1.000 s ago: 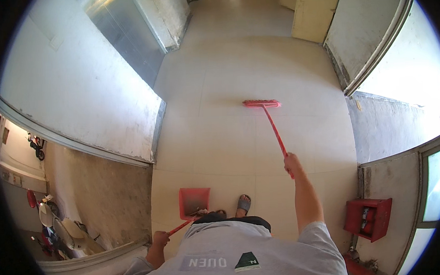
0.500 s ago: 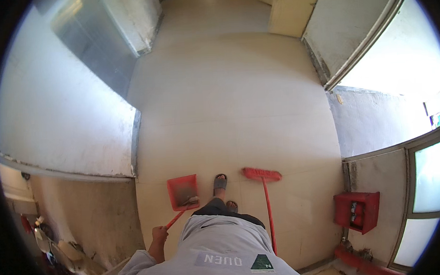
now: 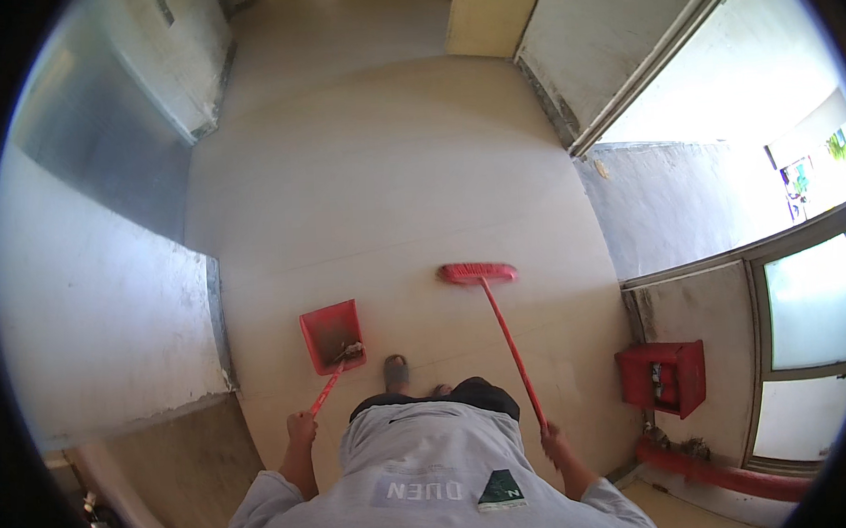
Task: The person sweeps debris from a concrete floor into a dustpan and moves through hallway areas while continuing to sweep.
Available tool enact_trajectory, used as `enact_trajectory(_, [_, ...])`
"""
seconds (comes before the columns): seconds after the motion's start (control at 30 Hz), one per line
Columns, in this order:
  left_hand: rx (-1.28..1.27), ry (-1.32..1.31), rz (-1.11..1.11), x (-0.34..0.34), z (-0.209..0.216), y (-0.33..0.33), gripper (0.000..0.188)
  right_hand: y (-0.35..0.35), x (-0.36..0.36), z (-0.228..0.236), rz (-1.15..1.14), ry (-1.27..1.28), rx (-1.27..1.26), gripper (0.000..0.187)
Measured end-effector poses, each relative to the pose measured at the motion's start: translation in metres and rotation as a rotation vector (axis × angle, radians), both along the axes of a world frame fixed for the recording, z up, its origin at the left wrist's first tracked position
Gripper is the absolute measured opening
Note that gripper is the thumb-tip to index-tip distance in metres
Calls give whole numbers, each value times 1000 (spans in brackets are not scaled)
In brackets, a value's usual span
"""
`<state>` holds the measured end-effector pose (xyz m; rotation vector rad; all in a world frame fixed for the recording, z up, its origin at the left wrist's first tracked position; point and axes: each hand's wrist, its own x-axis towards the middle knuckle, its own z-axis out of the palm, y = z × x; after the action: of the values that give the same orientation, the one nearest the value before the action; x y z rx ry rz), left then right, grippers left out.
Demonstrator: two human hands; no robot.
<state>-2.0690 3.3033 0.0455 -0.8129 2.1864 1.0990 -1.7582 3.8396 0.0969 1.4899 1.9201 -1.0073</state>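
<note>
Broom head (image 3: pixel 478 273) well apart from walls (image 3: pixel 113 296)

Left grip (image 3: pixel 302 427) holds red dustpan (image 3: pixel 328 327), debris (image 3: pixel 352 349) inside; right grip (image 3: pixel 552 441) holds red broom (image 3: pixel 507 336); pale floor (image 3: pixel 392 199) beneath.

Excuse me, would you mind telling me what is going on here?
The person's left hand holds a red dustpan by its handle, with some debris lying inside near the handle end. The right hand grips a red broom by its handle; the broom's head is out ahead over the pale floor, to the right of the dustpan and apart from it. A red box is off to the right.
</note>
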Motion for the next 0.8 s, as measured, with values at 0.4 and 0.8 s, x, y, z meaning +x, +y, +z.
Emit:
enact_trajectory(0.4, [-105,-43,-15,-46,40,112,27,187,-257,-39,182,79,232,38])
enact_trajectory(0.8, [-108,-143,129,-76,44,236,23,169,180,51,-15,-128,279,33])
